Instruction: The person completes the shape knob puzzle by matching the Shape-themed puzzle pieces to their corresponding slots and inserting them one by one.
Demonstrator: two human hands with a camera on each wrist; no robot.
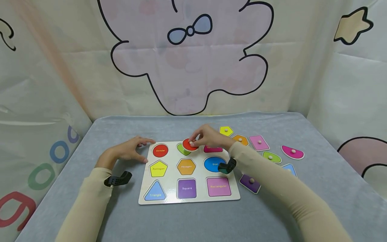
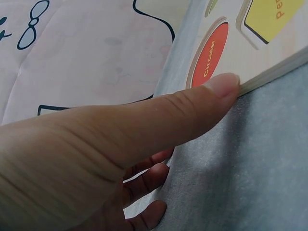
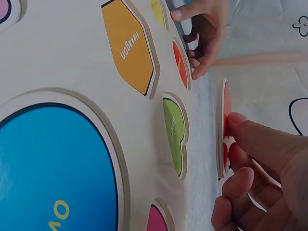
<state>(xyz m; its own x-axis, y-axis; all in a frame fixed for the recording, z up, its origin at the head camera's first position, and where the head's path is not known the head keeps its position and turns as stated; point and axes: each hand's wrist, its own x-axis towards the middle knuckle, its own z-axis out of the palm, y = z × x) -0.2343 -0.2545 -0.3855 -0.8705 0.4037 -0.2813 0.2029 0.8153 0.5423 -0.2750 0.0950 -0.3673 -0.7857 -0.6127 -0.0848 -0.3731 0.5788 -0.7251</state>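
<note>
My right hand [image 1: 209, 137] pinches a red round puzzle piece [image 1: 186, 144] by its small knob. The piece hangs over the back of the white shape board [image 1: 172, 184], overlapping the green heart slot [image 1: 181, 150] in the head view. Seen from the right wrist, the disc [image 3: 220, 139] stands nearly edge-on, apart from the board. At the board's left edge, my left hand [image 1: 130, 148] has its thumb [image 2: 202, 103] against the side and its index finger by the back corner. The red circular slot [image 1: 160, 150] lies just right of that hand.
To the board's right lie loose knobbed pieces: yellow pentagon [image 1: 226, 130], orange hexagon [image 1: 240, 139], pink rectangle [image 1: 258, 143], green piece [image 1: 271, 157], magenta half-round [image 1: 292, 152], a partly hidden blue piece [image 1: 290, 169] and purple square [image 1: 250, 183]. Fabric walls surround the grey-covered table [image 1: 187, 222].
</note>
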